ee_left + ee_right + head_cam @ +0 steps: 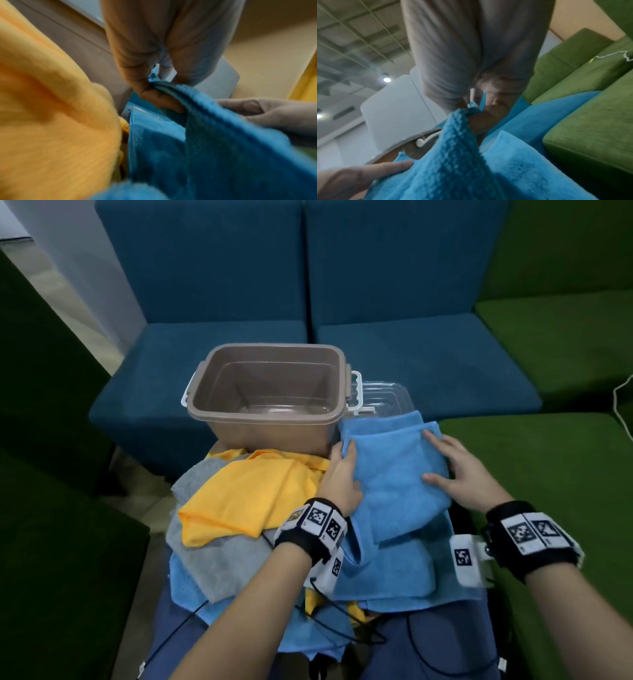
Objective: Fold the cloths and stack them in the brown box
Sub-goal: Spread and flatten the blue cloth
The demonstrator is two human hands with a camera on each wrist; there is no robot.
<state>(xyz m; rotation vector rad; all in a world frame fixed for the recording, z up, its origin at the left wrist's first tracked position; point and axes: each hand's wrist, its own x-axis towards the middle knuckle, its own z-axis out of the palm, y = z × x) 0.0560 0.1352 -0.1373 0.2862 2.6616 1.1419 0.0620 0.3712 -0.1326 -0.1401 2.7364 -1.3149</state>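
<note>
Both hands pinch soft blue terry cloth (400, 474): left hand (339, 474) and right hand (459, 470) fingers clamped on opposite edges. Match corners, flatten crease before empty brown plastic box (270, 395).

Two blue upholstered seats (308, 302) are set side by side straight ahead, flanked by green upholstered seating (555, 344) at right and left. Pale flooring (72, 313) and a white wall (68, 251) are seen at upper left. Round ceiling lights (386, 79) are lit overhead.
</note>
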